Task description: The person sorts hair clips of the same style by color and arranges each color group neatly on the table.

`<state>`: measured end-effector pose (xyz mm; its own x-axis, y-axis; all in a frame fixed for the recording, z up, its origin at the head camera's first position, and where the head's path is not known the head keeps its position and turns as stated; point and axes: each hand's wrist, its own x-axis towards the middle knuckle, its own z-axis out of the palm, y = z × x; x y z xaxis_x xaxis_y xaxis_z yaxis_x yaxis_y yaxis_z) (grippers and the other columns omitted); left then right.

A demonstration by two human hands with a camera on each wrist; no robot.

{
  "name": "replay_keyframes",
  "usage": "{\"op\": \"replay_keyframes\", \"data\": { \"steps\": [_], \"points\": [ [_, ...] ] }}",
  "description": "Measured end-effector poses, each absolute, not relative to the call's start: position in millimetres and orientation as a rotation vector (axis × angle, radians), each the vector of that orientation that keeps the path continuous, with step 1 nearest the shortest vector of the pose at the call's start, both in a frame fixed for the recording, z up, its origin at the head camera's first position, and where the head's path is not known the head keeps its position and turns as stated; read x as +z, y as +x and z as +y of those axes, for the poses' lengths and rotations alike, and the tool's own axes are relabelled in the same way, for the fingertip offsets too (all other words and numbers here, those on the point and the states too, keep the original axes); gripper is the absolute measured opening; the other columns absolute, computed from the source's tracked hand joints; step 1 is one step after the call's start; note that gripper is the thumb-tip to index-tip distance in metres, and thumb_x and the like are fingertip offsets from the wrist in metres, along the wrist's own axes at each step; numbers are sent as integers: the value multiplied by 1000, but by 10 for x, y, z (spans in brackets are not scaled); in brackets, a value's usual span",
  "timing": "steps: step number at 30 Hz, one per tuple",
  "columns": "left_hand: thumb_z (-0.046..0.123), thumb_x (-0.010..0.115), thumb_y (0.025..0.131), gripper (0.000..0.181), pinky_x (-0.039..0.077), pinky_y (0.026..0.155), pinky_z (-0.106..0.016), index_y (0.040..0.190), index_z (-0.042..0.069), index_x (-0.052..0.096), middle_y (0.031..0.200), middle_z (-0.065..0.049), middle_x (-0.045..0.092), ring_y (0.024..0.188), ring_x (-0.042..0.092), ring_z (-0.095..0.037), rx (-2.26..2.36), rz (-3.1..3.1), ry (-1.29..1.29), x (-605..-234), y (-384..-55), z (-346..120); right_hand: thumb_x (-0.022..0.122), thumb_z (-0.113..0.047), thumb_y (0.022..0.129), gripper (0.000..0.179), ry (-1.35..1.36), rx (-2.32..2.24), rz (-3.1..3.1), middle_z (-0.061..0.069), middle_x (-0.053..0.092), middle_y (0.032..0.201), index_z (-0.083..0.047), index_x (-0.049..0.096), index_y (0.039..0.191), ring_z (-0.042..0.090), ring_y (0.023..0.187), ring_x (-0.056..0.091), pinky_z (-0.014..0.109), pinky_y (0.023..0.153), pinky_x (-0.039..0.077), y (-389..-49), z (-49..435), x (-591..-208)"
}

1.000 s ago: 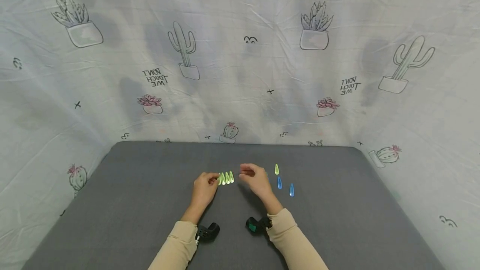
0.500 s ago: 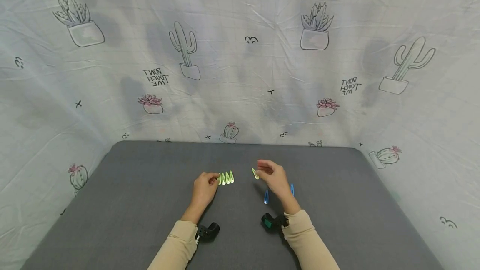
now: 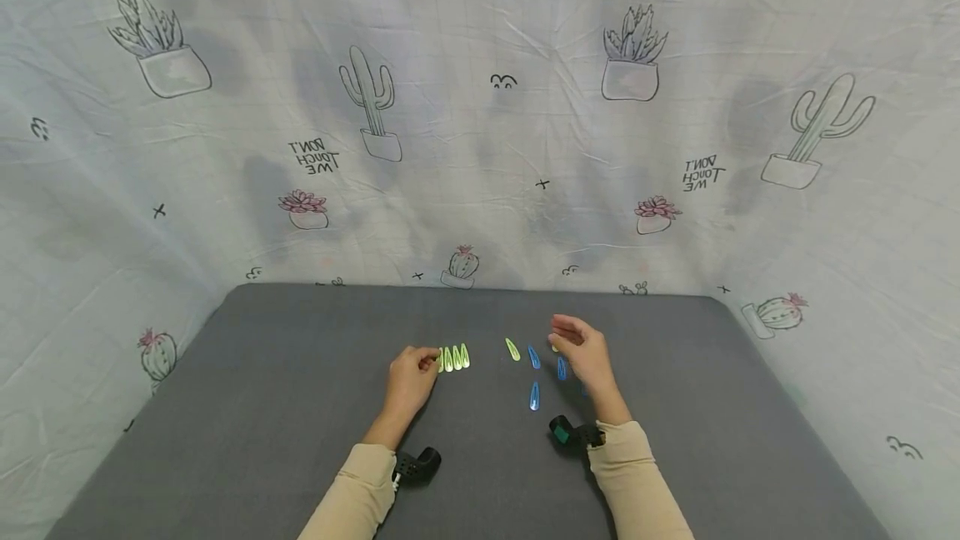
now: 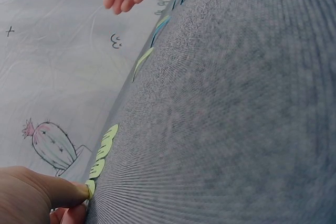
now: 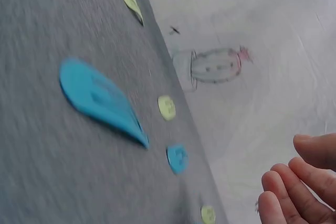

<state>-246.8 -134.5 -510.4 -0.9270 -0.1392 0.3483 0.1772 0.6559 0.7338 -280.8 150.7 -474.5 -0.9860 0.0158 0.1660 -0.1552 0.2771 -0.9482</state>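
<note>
My left hand (image 3: 408,380) pinches the nearest-end yellow-green snap hair clip (image 4: 91,188) of a short row between thumb and finger. Several matching green hair clips (image 3: 457,357) lie close together just right of its fingertips. Farther right, my right hand (image 3: 588,357) hovers over the loose clips with relaxed fingers and nothing in them. Beside it lie a single green clip (image 3: 512,348), a blue clip (image 3: 534,357), another blue clip (image 3: 535,396) nearer me, and a blue clip (image 3: 562,368) by the wrist. A further green clip is mostly hidden behind its fingertips.
The grey cloth-covered table (image 3: 300,407) ends at a patterned fabric backdrop (image 3: 480,190) behind and on both sides. Black wrist cameras sit on both forearms, such as the right one (image 3: 573,432).
My right hand has moved to the right from beside the green row, uncovering green and blue clips that it and its arm hid. My left hand stays at the row.
</note>
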Motion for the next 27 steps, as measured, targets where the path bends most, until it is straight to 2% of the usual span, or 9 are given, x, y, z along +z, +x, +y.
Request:
{"op": "replay_keyframes", "data": {
  "steps": [12,16,22,27],
  "points": [
    [1,68,80,12,42,61,-27,90,3,74,73,-6,58,66,51,-13,-1181,-2503,-26,-5087,-2464,-1345,65,-7,88,42,-17,1822,-2462,24,58,126,4,55,128,35,114,57,12,78,45,-2871,1667,-4875],
    [0,68,79,12,42,60,-26,90,2,74,73,-6,58,66,51,-13,-1188,-2500,-28,-5078,-2457,-1333,65,-8,88,42,-45,1793,-2518,22,58,125,2,55,128,32,114,57,19,81,48,-2879,1691,-4920],
    [0,68,79,12,42,60,-26,90,2,74,73,-6,58,66,52,-13,-1188,-2503,-24,-5069,-2452,-1327,65,-7,88,42,-43,1717,-2569,21,60,123,2,56,127,32,113,58,39,90,49,-2897,1693,-4968],
    [0,68,79,13,43,61,-27,90,2,74,74,-6,58,67,53,-14,-1186,-2502,-26,-5077,-2453,-1341,66,-6,86,40,-59,1674,-2575,21,62,120,2,58,125,33,111,59,41,90,49,-2917,1667,-4983]
  ]
}}
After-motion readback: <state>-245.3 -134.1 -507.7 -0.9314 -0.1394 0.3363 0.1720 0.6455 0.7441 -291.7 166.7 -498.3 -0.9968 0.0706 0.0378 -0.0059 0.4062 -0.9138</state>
